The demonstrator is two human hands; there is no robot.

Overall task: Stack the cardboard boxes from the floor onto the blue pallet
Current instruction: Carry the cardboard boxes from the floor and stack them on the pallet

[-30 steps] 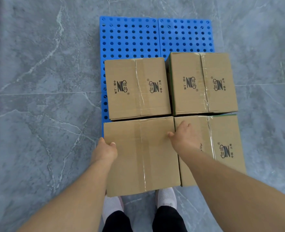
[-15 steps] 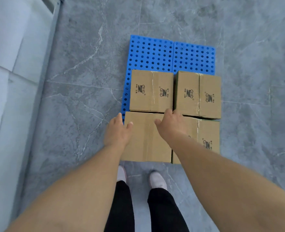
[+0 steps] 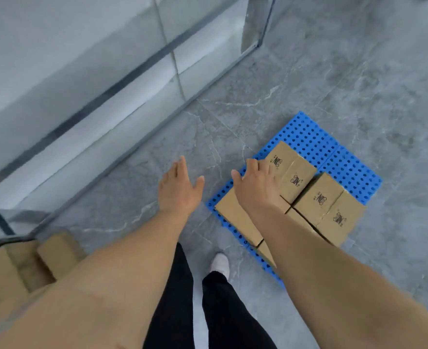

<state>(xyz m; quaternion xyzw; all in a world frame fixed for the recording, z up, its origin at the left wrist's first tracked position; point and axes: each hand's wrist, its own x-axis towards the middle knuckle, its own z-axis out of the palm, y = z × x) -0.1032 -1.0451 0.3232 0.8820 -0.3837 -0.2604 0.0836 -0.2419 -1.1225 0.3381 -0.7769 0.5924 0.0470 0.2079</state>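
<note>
Above the floor, both the left hand (image 3: 179,188) and right hand (image 3: 254,186) are empty, fingers spread; four boxes (image 3: 318,197) sit on the pallet (image 3: 354,170); next, fetch the cartons (image 3: 19,268) at left.

Bare forearms, black trousers (image 3: 177,298) and a white shoe (image 3: 220,263) (no sleeves).

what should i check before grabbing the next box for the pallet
1. Left hand free: ok, fingers spread, holds nothing.
2. Right hand free: ok, open above the boxes, no grip.
3. Room on the blue pallet: ok, its far strip is bare.
4. Four placed boxes sit flat and close together: ok, though the arm hides part of the near ones.
5. More cardboard boxes on the floor to fetch: ok, some at lower left, blurred.
6. Those boxes closed and liftable: cannot tell.
</note>
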